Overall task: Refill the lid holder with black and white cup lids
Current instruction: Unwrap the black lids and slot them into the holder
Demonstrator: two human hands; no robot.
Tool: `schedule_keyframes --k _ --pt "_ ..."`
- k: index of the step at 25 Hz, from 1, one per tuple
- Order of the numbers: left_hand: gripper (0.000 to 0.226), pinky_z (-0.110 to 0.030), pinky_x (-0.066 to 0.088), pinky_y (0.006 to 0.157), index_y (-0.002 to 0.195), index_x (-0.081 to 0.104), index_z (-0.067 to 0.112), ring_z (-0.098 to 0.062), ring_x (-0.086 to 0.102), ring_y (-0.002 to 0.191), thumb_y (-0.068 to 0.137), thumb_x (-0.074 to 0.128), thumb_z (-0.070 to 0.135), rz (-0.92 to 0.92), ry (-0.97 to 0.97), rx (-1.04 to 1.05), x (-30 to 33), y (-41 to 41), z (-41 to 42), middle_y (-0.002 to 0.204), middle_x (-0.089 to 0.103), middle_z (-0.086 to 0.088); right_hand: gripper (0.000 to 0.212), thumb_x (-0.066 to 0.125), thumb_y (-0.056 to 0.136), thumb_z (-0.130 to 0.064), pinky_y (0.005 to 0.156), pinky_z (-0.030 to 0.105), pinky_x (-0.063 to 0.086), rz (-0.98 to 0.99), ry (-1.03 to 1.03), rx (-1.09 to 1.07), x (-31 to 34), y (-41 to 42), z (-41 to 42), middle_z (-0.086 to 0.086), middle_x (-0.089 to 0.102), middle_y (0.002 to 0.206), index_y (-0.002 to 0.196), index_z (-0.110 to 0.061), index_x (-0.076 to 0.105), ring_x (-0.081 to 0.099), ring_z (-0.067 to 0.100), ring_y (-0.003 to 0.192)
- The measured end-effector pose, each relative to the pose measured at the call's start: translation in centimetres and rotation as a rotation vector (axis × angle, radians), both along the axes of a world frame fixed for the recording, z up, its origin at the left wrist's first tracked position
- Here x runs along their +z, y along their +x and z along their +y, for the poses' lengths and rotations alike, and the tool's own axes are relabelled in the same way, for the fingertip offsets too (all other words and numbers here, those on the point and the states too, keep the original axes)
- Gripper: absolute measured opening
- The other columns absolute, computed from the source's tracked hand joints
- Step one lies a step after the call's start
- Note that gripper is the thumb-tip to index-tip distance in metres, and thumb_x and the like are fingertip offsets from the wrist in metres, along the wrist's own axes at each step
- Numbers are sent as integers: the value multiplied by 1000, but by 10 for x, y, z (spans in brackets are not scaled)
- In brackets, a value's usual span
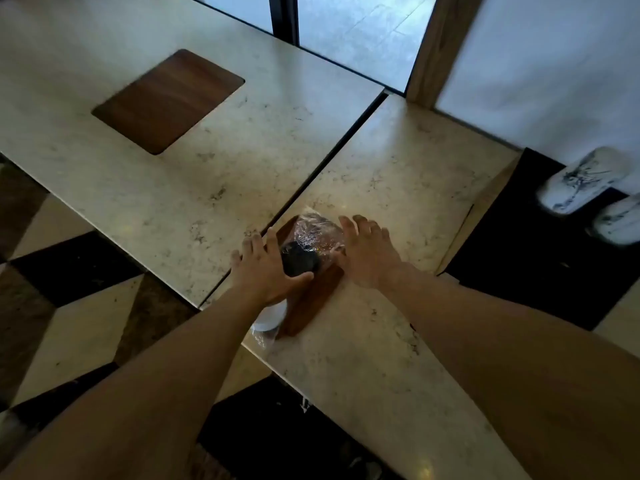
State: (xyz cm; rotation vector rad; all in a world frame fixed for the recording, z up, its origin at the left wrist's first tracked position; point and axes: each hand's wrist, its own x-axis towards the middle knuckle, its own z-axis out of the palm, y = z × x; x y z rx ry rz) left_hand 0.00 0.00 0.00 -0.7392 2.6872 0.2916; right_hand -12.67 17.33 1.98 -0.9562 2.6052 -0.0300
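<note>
A stack of black lids [298,258] lies in a clear plastic sleeve [317,233] on a wooden board [317,299] on the nearer marble table. White lids [270,317] in plastic poke out below my left wrist at the table's edge. My left hand [266,268] rests against the left side of the black stack, fingers spread, thumb under it. On the sleeve's right side, my right hand [367,251] has its fingers apart. Neither hand has clearly closed around the sleeve. No lid holder is in view.
A second marble table [104,168] with an inset wooden board [169,98] stands to the left across a narrow gap. White shoes [588,181] sit on a black mat at the right. Patterned floor lies below left; a glass door and wooden post are behind.
</note>
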Motion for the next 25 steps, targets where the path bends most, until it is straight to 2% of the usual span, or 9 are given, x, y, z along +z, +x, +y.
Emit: schedule_keyframes --k 8,10,14,17,21,25 --pt "135 -56 28 117 159 0 10 -41 27 147 63 35 99 11 25 -54 -37 4 -1 160 24 -22 52 37 106 -29 105 53 41 -140 -46 -151 -19 -14 -36 22 41 143 153 -12 24 47 41 127" --pt "132 -55 29 116 157 4 10 -41 29 145 64 42 96 19 38 -76 -44 5 -2 156 28 -22 53 42 103 -17 101 50 45 -170 -34 -162 -23 -19 -37 22 44 139 153 -11 24 49 41 124" --pt "117 -53 37 110 154 17 12 -37 39 135 70 53 84 89 49 -112 -49 4 -6 146 38 -18 64 50 94 3 104 47 44 -192 -62 -162 -31 -23 -35 22 44 140 152 -9 28 48 39 126" --pt "112 -52 42 106 154 18 13 -35 42 130 71 57 78 105 60 -130 -49 4 -7 142 39 -16 60 53 92 5 106 42 44 -221 -179 -230 -35 -25 -34 20 45 140 148 -8 36 49 37 127" --pt "114 -50 48 102 154 18 12 -33 45 127 69 63 73 79 86 -191 -45 2 -6 140 41 -15 43 49 98 -3 101 34 41 -249 -299 -356 -39 -21 -21 17 51 136 140 -6 45 51 33 125" --pt "113 -49 50 101 154 19 12 -32 49 124 70 70 69 50 69 -288 -40 -2 4 140 44 -14 48 57 93 -1 99 33 45 -282 -354 -459 -42 -9 11 16 57 131 139 -7 47 56 30 120"
